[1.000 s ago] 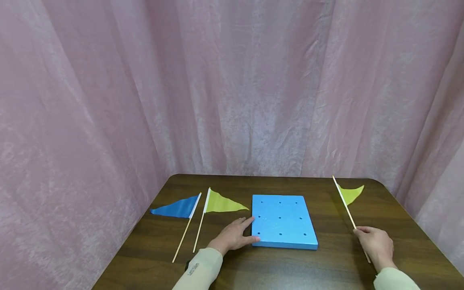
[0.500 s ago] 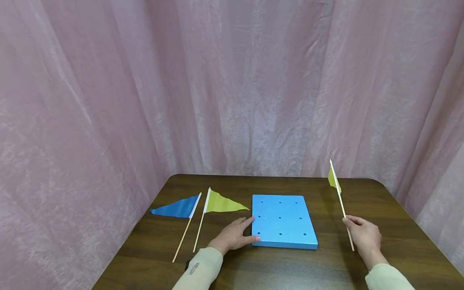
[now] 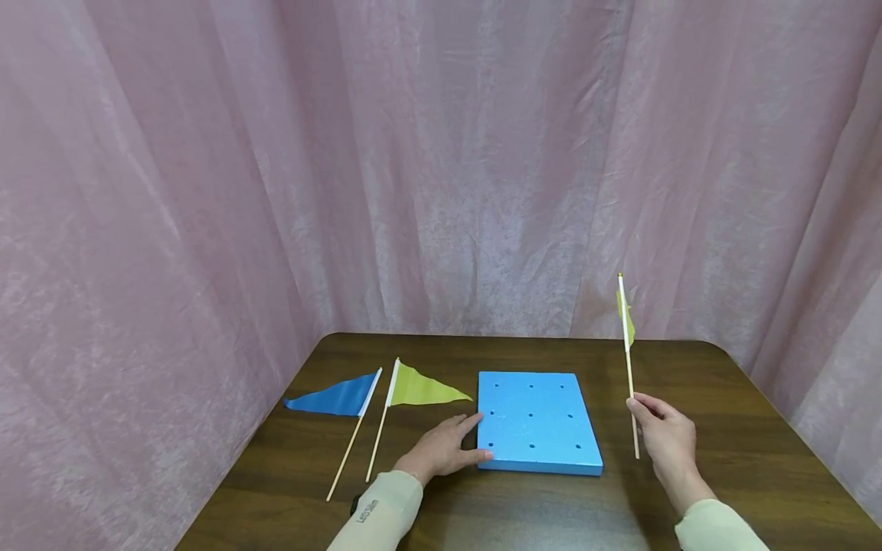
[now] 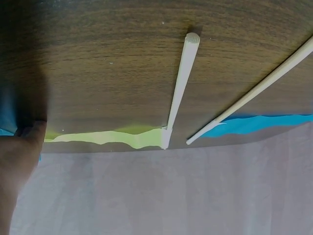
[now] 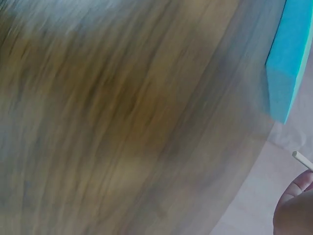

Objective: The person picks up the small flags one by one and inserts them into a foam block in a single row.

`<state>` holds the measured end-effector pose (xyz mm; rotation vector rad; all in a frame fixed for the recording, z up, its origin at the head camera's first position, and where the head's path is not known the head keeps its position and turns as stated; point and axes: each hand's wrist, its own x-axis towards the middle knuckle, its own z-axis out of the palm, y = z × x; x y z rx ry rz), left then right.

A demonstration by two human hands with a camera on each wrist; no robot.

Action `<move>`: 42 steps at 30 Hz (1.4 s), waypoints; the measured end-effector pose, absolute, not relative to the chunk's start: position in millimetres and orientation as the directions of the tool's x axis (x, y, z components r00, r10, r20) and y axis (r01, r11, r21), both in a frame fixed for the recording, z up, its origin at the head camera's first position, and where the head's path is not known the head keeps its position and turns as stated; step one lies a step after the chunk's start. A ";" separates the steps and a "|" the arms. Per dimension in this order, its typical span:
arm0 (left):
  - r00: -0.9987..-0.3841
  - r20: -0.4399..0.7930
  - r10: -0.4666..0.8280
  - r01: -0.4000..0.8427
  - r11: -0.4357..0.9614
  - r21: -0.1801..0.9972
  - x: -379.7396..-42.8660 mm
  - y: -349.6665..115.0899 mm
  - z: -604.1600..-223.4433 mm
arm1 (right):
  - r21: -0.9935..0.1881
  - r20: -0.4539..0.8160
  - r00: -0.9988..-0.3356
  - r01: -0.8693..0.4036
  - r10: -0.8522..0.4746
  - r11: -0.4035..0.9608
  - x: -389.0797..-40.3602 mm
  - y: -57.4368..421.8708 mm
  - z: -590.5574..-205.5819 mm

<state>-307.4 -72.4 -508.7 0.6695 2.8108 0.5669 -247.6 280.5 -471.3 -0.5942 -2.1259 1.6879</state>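
Observation:
My right hand (image 3: 667,438) pinches the wooden stick of a yellow-green pennant flag (image 3: 625,321), held nearly upright to the right of the board. Its cloth hangs folded along the stick's top. In the right wrist view the stick's lower end (image 5: 302,159) pokes out past the thumb. A flat blue board (image 3: 540,421) with rows of small holes lies mid-table. At its left edge rests my left hand (image 3: 441,448), fingers spread, thumb over the near left corner and fingertips at the side.
Left of the board lie a second yellow-green pennant flag (image 3: 420,386) and a blue pennant flag (image 3: 338,396), sticks pointing toward me. All stand on a dark wooden table (image 3: 524,509). A pink curtain (image 3: 448,168) hangs behind its far edge.
My right hand has moved left toward the board, lifting the flag and turning it from slanted to nearly upright. The left hand stays at the board's edge.

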 end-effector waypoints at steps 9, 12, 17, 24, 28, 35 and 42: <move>-0.878 -0.102 0.468 0.395 0.827 0.401 -308.1 -71.9 -509.1 | -0.988 0.046 -0.852 0.038 0.521 0.150 -252.0 260.7 -466.8; -0.879 -0.104 0.466 0.392 0.828 0.400 -308.1 -71.7 -509.2 | -0.991 0.045 -0.854 0.028 0.518 0.133 -252.6 256.6 -466.2; -0.880 -0.110 0.462 0.386 0.831 0.400 -307.9 -71.2 -509.4 | -0.990 0.074 -0.847 0.002 0.527 0.144 -253.6 249.3 -466.0; -0.881 -0.108 0.460 0.383 0.829 0.408 -307.6 -72.2 -508.8 | -0.988 0.105 -0.849 -0.029 0.518 0.154 -254.1 241.3 -467.1; -0.879 -0.098 0.468 0.395 0.827 0.401 -307.2 -72.1 -508.1 | -0.982 0.133 -0.855 -0.047 0.501 0.181 -253.4 237.3 -467.4; -0.875 -0.090 0.476 0.408 0.824 0.393 -306.5 -71.7 -507.2 | -0.958 0.204 -0.872 -0.083 0.445 0.275 -251.4 229.0 -469.6; -0.876 -0.092 0.474 0.403 0.823 0.402 -309.1 -71.7 -510.9 | -0.927 0.230 -0.883 -0.071 0.409 0.368 -250.2 224.7 -474.5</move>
